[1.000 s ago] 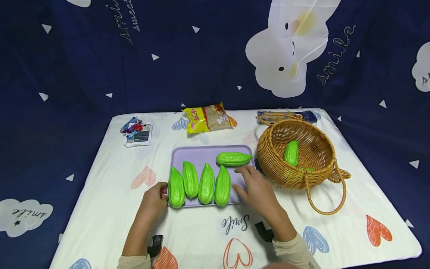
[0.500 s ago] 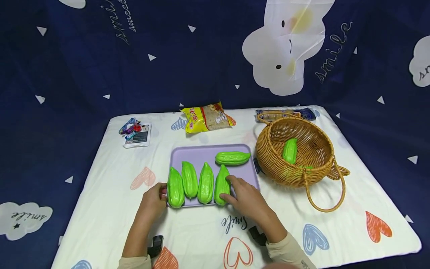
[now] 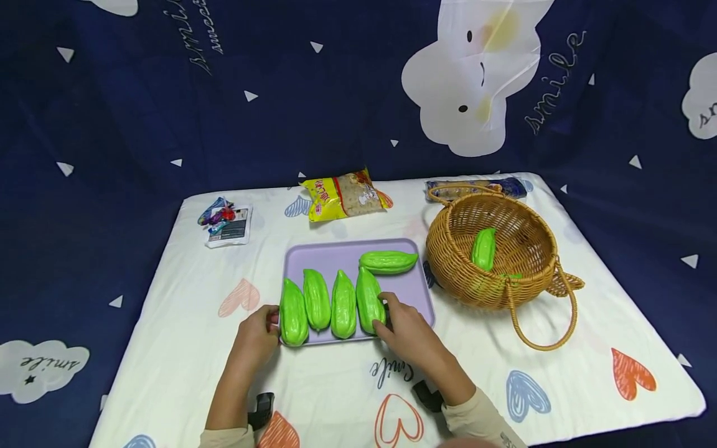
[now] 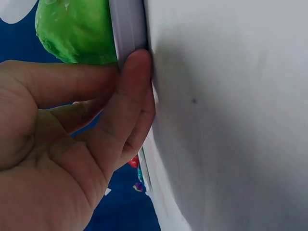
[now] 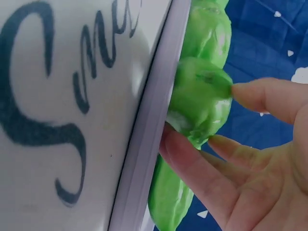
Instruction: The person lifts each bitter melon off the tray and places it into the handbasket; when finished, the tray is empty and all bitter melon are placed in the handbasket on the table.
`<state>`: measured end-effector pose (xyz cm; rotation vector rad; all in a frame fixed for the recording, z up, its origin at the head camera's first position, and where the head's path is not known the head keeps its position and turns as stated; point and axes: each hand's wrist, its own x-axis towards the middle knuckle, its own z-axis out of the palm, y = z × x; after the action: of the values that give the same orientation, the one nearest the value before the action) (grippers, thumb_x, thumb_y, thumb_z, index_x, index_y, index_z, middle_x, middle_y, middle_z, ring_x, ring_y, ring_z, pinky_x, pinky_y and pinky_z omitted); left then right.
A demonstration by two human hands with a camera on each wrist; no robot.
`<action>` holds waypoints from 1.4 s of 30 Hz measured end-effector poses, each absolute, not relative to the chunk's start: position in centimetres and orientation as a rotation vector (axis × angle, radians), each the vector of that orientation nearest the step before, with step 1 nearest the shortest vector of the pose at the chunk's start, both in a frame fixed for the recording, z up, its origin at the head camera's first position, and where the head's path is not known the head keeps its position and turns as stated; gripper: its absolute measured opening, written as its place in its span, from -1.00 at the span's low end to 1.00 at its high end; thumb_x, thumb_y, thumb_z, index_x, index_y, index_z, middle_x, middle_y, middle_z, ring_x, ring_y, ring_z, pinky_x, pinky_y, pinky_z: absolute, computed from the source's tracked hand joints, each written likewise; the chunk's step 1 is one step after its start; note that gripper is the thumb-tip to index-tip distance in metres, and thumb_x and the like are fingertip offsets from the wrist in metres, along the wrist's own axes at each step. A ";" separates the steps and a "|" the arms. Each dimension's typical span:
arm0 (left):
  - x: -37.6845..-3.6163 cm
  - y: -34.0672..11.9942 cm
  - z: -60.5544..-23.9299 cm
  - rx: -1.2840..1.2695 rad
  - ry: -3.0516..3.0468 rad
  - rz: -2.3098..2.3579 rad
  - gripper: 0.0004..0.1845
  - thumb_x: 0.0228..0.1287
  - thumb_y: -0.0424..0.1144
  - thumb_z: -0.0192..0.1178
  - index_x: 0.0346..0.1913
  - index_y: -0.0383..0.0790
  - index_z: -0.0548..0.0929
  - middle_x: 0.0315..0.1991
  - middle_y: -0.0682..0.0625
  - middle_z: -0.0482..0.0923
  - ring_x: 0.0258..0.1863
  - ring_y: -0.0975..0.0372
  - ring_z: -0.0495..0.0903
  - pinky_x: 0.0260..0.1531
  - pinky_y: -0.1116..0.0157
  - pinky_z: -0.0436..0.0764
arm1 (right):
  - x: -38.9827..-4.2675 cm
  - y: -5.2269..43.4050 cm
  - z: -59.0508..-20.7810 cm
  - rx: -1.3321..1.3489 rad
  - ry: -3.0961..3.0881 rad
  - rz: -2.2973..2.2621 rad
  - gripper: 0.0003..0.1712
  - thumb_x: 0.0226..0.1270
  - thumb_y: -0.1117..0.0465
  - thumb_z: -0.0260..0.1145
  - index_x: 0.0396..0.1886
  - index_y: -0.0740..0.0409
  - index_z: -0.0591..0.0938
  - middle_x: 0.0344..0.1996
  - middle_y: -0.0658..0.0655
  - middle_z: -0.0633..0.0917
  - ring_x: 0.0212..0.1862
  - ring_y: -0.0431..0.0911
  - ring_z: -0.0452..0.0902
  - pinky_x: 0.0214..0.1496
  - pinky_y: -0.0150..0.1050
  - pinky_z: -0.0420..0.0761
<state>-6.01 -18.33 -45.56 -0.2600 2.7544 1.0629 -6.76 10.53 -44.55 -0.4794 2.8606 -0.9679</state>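
Note:
A lilac tray (image 3: pixel 322 254) lies mid-table with several green bitter melons on it. My left hand (image 3: pixel 257 333) pinches its left edge; in the left wrist view the thumb and fingers meet at the tray's side (image 4: pixel 129 24), just below a green melon (image 4: pixel 77 29). My right hand (image 3: pixel 411 330) holds the rightmost upright bitter melon (image 3: pixel 368 302), thumb on one side and fingers on the other. Three more melons (image 3: pixel 343 305) stand in a row to its left. Another melon (image 3: pixel 388 262) lies crosswise at the tray's far right, close to the held one's tip.
A wicker basket (image 3: pixel 462 280) with its handles folded down stands right of the tray, a green melon (image 3: pixel 483 249) inside. Behind are a yellow food bag (image 3: pixel 347 196) and a blue packet (image 3: pixel 512 188). A white packet (image 3: pixel 238 230) with small wrapped sweets lies back left.
My right hand has moved left from the tray's right side onto the rightmost upright melon, which has shifted slightly away from me. The left hand has stayed at the tray's edge.

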 end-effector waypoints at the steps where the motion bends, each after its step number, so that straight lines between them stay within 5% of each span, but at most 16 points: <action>1: -6.0 -18.3 -45.6 -0.267 2.749 1.067 -0.58 0.24 -0.52 0.01 0.18 -0.48 0.48 -0.19 -0.16 0.55 -0.28 0.11 0.52 -0.32 0.24 0.51 | -6.8 10.5 -44.6 -0.474 2.863 -0.974 -0.37 0.29 0.08 0.33 0.26 0.28 0.39 -0.22 0.24 0.69 -0.14 0.04 0.64 -0.12 -0.04 0.60; 12: -5.9 -18.4 -45.6 -0.241 2.769 1.071 -0.58 0.21 -0.53 0.00 0.16 -0.49 0.50 -0.19 -0.15 0.56 -0.27 0.11 0.52 -0.29 0.23 0.50 | -6.8 10.6 -44.4 -0.394 2.847 -0.991 -0.34 0.21 0.10 0.38 0.24 0.26 0.39 -0.28 0.17 0.66 -0.31 -0.09 0.56 -0.29 -0.15 0.56; 30: -5.8 -18.5 -45.8 -0.232 2.783 1.072 -0.58 0.19 -0.54 0.02 0.15 -0.50 0.50 -0.22 -0.16 0.56 -0.28 0.10 0.52 -0.26 0.19 0.50 | -8.1 16.5 -37.3 -0.169 3.188 -1.374 -0.29 0.14 0.22 0.39 0.28 0.19 0.34 0.11 0.27 0.56 -0.01 0.13 0.61 -0.14 -0.03 0.65; 38: -5.9 -18.4 -45.7 -0.247 2.783 1.063 -0.62 0.25 -0.52 0.02 0.14 -0.49 0.50 -0.21 -0.15 0.56 -0.27 0.11 0.53 -0.27 0.18 0.52 | -10.1 18.6 -37.5 0.112 3.396 -1.339 -0.31 0.15 0.24 0.32 0.29 0.20 0.32 0.11 0.29 0.52 -0.15 0.09 0.62 -0.31 -0.24 0.65; 42: -5.9 -18.4 -45.8 -0.245 2.786 1.066 -0.62 0.26 -0.52 0.02 0.14 -0.48 0.50 -0.20 -0.15 0.57 -0.26 0.11 0.54 -0.25 0.15 0.52 | -10.3 18.8 -37.3 0.168 3.477 -1.303 -0.31 0.13 0.22 0.32 0.29 0.20 0.34 0.05 0.32 0.53 -0.23 0.13 0.57 -0.32 -0.10 0.57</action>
<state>-5.91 -18.37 -45.80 -0.2449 2.7859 1.0663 -10.28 18.77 -37.33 0.1684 3.4773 -1.3033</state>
